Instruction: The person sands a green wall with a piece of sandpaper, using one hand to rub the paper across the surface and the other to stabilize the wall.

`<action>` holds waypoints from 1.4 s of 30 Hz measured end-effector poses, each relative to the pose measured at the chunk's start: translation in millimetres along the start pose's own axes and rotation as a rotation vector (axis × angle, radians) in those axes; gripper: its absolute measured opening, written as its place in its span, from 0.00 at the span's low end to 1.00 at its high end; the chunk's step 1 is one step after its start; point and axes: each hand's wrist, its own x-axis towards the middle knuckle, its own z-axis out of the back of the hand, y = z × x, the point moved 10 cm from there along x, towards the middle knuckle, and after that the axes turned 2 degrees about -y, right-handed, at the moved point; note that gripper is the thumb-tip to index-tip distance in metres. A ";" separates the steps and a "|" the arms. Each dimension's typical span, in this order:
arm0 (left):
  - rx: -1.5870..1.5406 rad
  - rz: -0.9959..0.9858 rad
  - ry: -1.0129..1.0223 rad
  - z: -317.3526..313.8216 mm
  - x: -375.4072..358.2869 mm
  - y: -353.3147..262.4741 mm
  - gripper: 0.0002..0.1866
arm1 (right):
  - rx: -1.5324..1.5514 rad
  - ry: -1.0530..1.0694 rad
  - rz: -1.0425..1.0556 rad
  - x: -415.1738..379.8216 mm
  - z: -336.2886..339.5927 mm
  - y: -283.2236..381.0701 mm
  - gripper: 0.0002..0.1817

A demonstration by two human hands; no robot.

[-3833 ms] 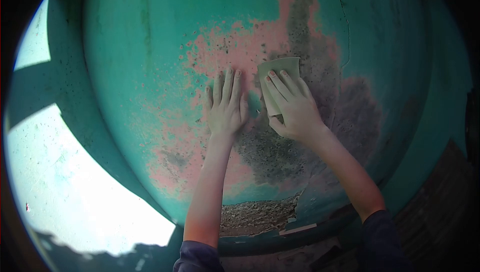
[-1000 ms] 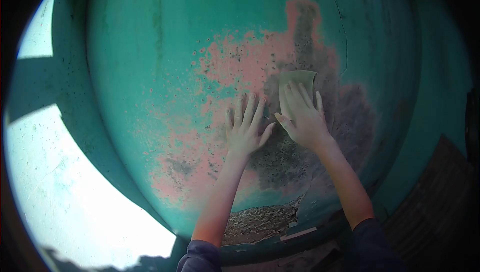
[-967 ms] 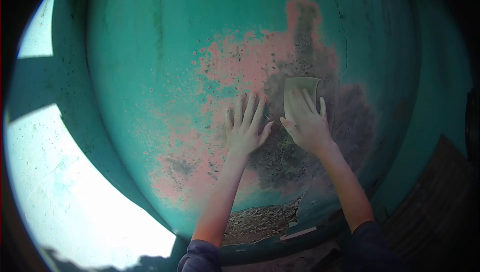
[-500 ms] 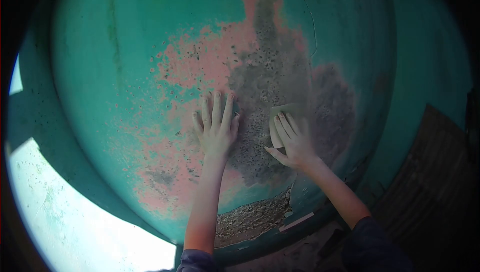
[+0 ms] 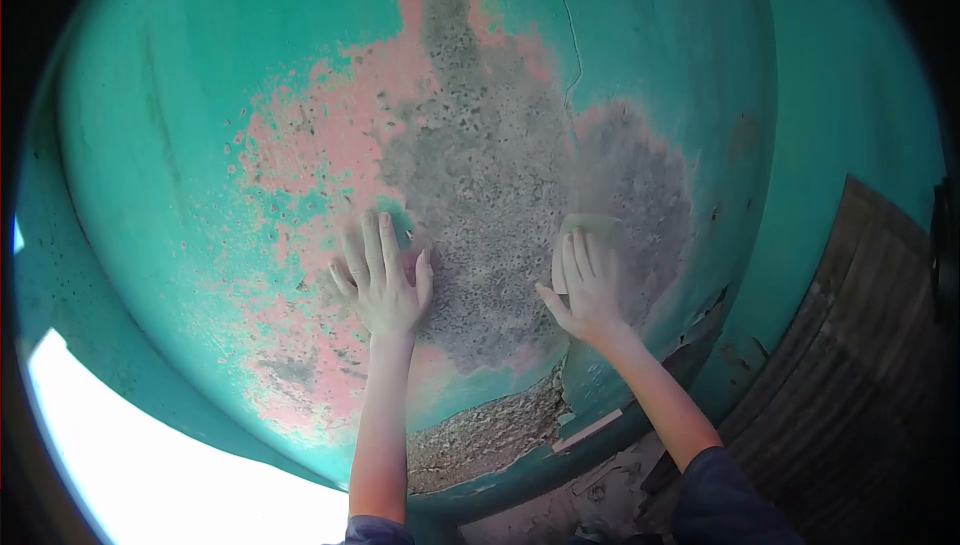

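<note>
A green-painted wall fills most of the view, with a large bare patch of grey, pitted surface bordered by pink. My left hand lies on the left edge of this patch, fingers spread, holding nothing. To its right, my right hand presses a folded sheet of sandpaper flat to the grey surface. Its fingers lie together over the sheet, and the thumb sticks out to the left. Pale dust covers both hands.
A thin crack runs down the wall above my right hand. Below, broken plaster exposes a rough strip. Brown corrugated sheeting stands at the right. Bright light comes in at the lower left.
The view has shifted, so the wall patch and my left hand appear further left. My right hand and the sandpaper have moved rightward across the grey patch. The picture is brighter.
</note>
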 end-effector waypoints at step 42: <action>-0.142 -0.048 0.638 -106.2 -140.1 -253.1 0.45 | 0.408 0.324 -0.417 -169.1 -93.4 -125.3 0.55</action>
